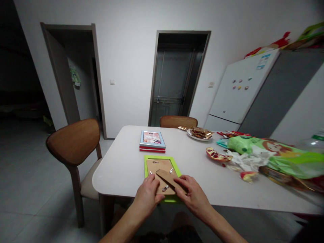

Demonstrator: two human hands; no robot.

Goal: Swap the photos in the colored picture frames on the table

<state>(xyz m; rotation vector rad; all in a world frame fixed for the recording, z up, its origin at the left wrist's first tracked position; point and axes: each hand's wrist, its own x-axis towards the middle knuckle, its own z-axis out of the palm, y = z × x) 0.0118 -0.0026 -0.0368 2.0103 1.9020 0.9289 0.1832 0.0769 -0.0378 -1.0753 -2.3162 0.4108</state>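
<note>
A green picture frame (176, 166) lies face down at the table's front edge, its brown backing board (154, 166) showing. Small metal clips sit around the board, and a brown stand leg (165, 176) slants across it. My left hand (150, 190) rests on the left side of the backing, thumb near the bottom edge and fingers bent by a clip. In my right hand (191, 193), the thumb and fingers pinch the lower right part of the stand leg. Farther back, a blue picture frame (152, 139) with a photo lies face up on top of a red one (152, 149).
On the white table (121, 162), a plate (193, 135) of gold packets stands at the back. To the right lie a cut pomegranate (218, 155), crumpled tissues (250, 159) and a green plastic bag (291, 157). Wooden chairs stand at the left (76, 141) and behind.
</note>
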